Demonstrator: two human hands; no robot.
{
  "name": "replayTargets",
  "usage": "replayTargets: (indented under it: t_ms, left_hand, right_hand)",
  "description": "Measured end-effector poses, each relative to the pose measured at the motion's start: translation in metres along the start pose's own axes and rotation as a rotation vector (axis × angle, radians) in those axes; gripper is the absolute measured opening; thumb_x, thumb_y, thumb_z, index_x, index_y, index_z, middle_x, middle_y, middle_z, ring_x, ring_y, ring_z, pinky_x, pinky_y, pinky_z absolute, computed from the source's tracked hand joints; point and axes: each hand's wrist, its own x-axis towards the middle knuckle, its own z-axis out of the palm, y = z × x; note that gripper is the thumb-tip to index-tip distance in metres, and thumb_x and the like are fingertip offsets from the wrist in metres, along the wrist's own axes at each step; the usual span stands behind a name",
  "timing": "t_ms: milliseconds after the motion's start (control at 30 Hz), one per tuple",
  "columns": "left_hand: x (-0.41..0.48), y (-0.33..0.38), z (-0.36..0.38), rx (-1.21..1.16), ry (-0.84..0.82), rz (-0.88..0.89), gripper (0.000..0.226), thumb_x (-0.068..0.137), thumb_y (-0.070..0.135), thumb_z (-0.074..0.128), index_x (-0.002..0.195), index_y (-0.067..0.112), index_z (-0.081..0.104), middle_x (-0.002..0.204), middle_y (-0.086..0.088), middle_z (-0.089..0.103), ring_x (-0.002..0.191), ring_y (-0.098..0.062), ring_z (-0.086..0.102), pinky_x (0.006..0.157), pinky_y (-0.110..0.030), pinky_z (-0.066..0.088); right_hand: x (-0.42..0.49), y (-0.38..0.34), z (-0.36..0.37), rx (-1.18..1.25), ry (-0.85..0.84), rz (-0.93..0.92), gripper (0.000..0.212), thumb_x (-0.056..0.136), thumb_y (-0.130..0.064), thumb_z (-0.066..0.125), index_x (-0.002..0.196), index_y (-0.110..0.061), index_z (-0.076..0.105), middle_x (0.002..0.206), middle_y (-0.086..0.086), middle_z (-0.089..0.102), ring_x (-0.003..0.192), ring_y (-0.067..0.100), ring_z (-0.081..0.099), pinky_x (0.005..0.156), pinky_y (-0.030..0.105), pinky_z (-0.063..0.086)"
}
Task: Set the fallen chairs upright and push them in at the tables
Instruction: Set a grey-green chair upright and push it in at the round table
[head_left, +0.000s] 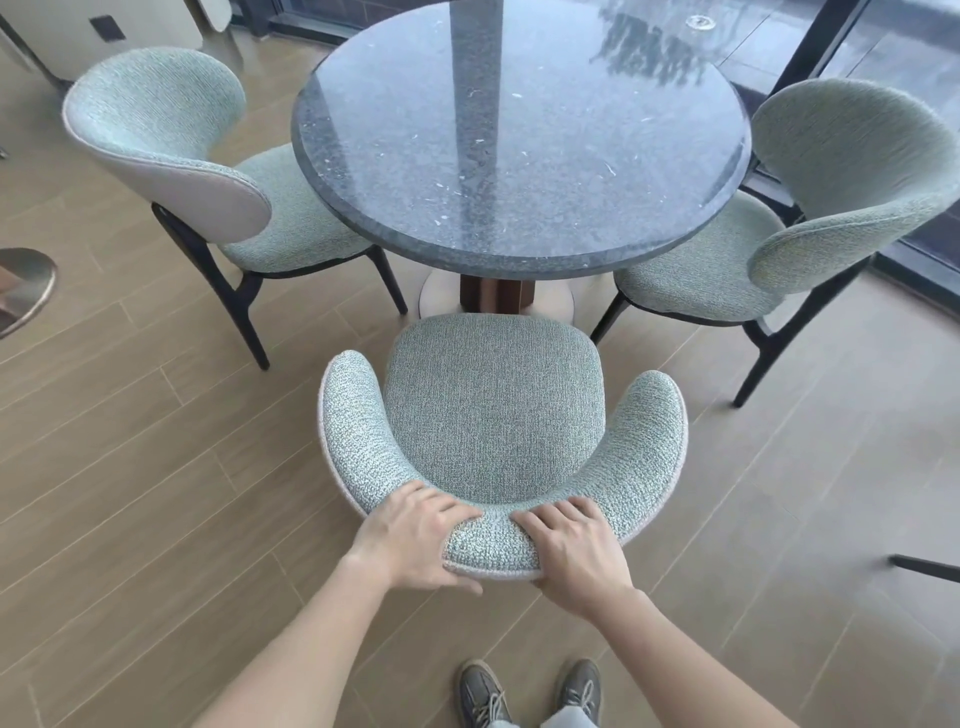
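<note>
one chair (493, 410), legs hidden, backrest gripped by left hand (415, 540) and right hand (576, 556).

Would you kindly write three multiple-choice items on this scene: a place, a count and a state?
1. Where do the left hand and right hand grip the near chair? A its seat B the top of its backrest C its legs
2. How many chairs stand at the round table? A one B two C three
3. How is the near chair? A upright B on its side C upside down
Answers: 1 B, both hands curl over the backrest's top; 2 C, left chair, right chair, near chair; 3 A, its seat faces up.
</note>
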Motion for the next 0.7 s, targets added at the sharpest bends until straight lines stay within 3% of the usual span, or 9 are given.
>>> replayTargets:
  t_ms: [67, 133, 200, 300, 400, 500, 633, 700]
  left_hand:
    - [-0.002, 0.003, -0.008, -0.279, 0.155, -0.122, 0.115, 0.070, 0.110, 0.007, 0.150, 0.043, 0.054, 0.144, 0.022, 0.064, 0.129, -0.008, 0.065, 0.101, -0.031, 0.048]
    - [0.001, 0.006, -0.019, -0.599, 0.303, -0.241, 0.107, 0.072, 0.109, 0.008, 0.145, 0.046, 0.055, 0.135, 0.029, 0.064, 0.119, -0.004, 0.068, 0.083, -0.024, 0.049]
    - [0.004, 0.012, -0.034, -0.899, 0.435, -0.286, 0.108, 0.068, 0.112, 0.016, 0.141, 0.042, 0.056, 0.134, 0.024, 0.063, 0.121, -0.006, 0.065, 0.096, -0.033, 0.054]
    - [0.006, 0.020, -0.073, -1.255, 0.712, -0.256, 0.106, 0.071, 0.109, 0.029, 0.140, 0.034, 0.057, 0.143, 0.008, 0.064, 0.134, -0.016, 0.061, 0.117, -0.044, 0.045]
    - [-0.002, 0.025, -0.141, -1.373, 0.974, -0.153, 0.086, 0.082, 0.100, 0.039, 0.139, 0.038, 0.058, 0.149, 0.005, 0.063, 0.139, -0.016, 0.060, 0.120, -0.043, 0.045]
    - [-0.023, 0.033, -0.209, -1.383, 1.158, 0.034, 0.068, 0.093, 0.089, 0.045, 0.140, 0.044, 0.062, 0.153, -0.002, 0.062, 0.146, -0.024, 0.056, 0.122, -0.045, 0.043]
    - [-0.053, 0.042, -0.262, -1.329, 1.228, 0.127, 0.079, 0.092, 0.087, 0.052, 0.146, 0.030, 0.056, 0.152, -0.003, 0.062, 0.147, -0.029, 0.055, 0.124, -0.050, 0.040]
    - [-0.068, 0.037, -0.276, -1.312, 1.273, 0.159, 0.077, 0.091, 0.086, 0.055, 0.146, 0.032, 0.057, 0.153, -0.005, 0.061, 0.148, -0.030, 0.054, 0.125, -0.053, 0.039]
  right_hand:
    - [0.000, -0.001, -0.006, 0.085, -0.043, 0.007, 0.092, 0.065, -0.084, 0.072, 0.139, -0.030, 0.063, 0.125, -0.009, 0.073, 0.116, 0.017, 0.070, 0.112, 0.040, 0.046]
    - [0.002, -0.002, -0.017, 0.321, -0.097, 0.055, 0.118, 0.062, -0.103, 0.050, 0.152, -0.027, 0.050, 0.144, -0.007, 0.064, 0.135, 0.015, 0.059, 0.122, 0.039, 0.035]
    - [0.006, -0.002, -0.037, 0.674, -0.016, 0.146, 0.118, 0.067, -0.099, 0.053, 0.155, -0.022, 0.046, 0.152, -0.006, 0.057, 0.140, 0.011, 0.053, 0.124, 0.039, 0.037]
    - [0.020, 0.006, -0.085, 0.983, 0.273, 0.250, 0.091, 0.081, -0.082, 0.057, 0.149, -0.021, 0.051, 0.147, -0.008, 0.058, 0.133, 0.006, 0.056, 0.118, 0.044, 0.046]
    - [0.035, 0.020, -0.155, 1.174, 0.553, 0.163, 0.067, 0.091, -0.073, 0.056, 0.142, -0.029, 0.054, 0.146, -0.004, 0.062, 0.135, 0.012, 0.059, 0.116, 0.052, 0.047]
    - [0.038, 0.025, -0.231, 1.244, 0.789, -0.054, 0.067, 0.097, -0.075, 0.053, 0.146, -0.030, 0.052, 0.149, 0.002, 0.061, 0.141, 0.023, 0.057, 0.118, 0.051, 0.044]
    - [0.042, 0.019, -0.296, 1.201, 0.802, -0.216, 0.079, 0.099, -0.074, 0.051, 0.154, -0.018, 0.046, 0.159, 0.008, 0.053, 0.150, 0.028, 0.048, 0.124, 0.057, 0.036]
    - [0.046, 0.010, -0.312, 1.183, 0.805, -0.244, 0.083, 0.098, -0.075, 0.051, 0.154, -0.014, 0.045, 0.160, 0.007, 0.051, 0.151, 0.027, 0.046, 0.125, 0.058, 0.035]
